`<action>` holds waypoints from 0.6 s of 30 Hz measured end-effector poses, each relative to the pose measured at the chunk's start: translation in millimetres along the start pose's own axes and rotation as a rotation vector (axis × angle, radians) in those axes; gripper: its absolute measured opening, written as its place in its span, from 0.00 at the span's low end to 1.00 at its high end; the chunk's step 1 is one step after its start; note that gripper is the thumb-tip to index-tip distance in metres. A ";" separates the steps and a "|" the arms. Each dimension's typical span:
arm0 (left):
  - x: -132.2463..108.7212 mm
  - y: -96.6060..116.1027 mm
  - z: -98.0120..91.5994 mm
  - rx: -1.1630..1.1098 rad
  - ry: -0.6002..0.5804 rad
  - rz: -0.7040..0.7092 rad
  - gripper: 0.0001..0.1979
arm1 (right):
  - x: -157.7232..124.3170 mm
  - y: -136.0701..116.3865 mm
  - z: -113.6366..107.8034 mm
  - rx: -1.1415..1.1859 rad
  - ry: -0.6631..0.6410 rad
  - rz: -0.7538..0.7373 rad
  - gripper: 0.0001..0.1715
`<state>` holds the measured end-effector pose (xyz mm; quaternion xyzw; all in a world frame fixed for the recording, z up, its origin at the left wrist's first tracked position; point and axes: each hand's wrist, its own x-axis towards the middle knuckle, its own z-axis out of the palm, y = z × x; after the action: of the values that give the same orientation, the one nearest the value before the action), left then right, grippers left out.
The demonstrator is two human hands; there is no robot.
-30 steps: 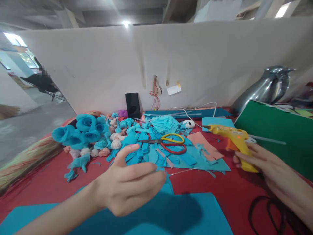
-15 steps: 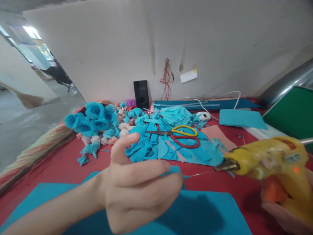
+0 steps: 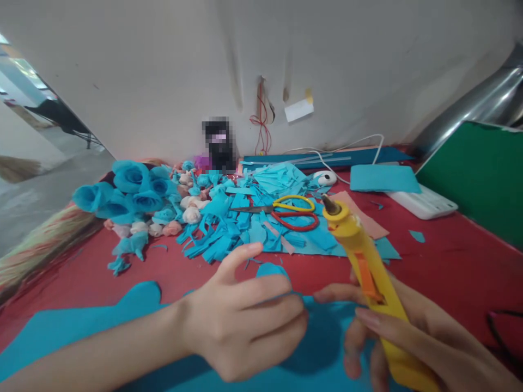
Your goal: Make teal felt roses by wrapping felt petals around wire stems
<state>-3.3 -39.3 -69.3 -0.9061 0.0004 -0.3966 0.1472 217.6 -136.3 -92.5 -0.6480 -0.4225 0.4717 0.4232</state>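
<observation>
My left hand (image 3: pixel 249 321) is curled in the lower middle, over blue paper sheets (image 3: pixel 53 343). A small blue paper piece (image 3: pixel 273 270) shows just behind its fingers, and the fingertips are hidden from view. On the right, my right hand (image 3: pixel 412 326) holds a yellow glue gun (image 3: pixel 370 272), its metal nozzle pointing up and away, orange trigger facing me. Its index finger reaches left towards my left hand. Yellow-and-red-handled scissors (image 3: pixel 294 211) rest on a heap of blue paper scraps (image 3: pixel 281 185).
Blue paper roses (image 3: pixel 131 177) and small pink and white ones (image 3: pixel 192 215) lie at the left on the red tabletop (image 3: pixel 163 272). A blurred dark phone (image 3: pixel 220 144) leans on the wall. A folded blue paper (image 3: pixel 384 178) lies over a white device (image 3: pixel 429 201) beside a green board (image 3: pixel 478 174).
The glue gun has swung from pointing left to pointing upward, and my right hand has come further into view. The view has shifted; my left hand remains curled.
</observation>
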 end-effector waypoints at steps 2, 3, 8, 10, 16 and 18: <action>-0.9 3.6 1.2 0.002 -0.005 0.015 0.11 | -1.9 -3.7 1.8 0.047 -0.047 0.024 0.22; -1.1 6.3 1.8 0.007 -0.009 -0.004 0.11 | -2.3 -5.8 3.3 0.075 -0.079 0.036 0.23; -1.5 14.6 4.5 0.041 -0.004 -0.166 0.11 | -3.3 -12.5 12.6 0.233 -0.317 0.075 0.19; -2.6 11.0 5.1 0.020 0.010 -0.048 0.12 | -3.8 -12.5 14.1 0.265 -0.372 0.082 0.17; -6.1 9.7 2.4 0.014 -0.050 0.032 0.15 | -3.8 -11.4 14.5 0.320 -0.393 0.126 0.16; -4.9 16.1 1.6 0.045 -0.065 -0.096 0.14 | -5.1 -11.4 14.3 0.345 -0.391 0.125 0.14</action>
<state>-3.6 -53.7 -78.2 -0.9140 -0.0569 -0.3733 0.1484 201.0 -135.8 -83.3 -0.4877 -0.3690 0.6780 0.4078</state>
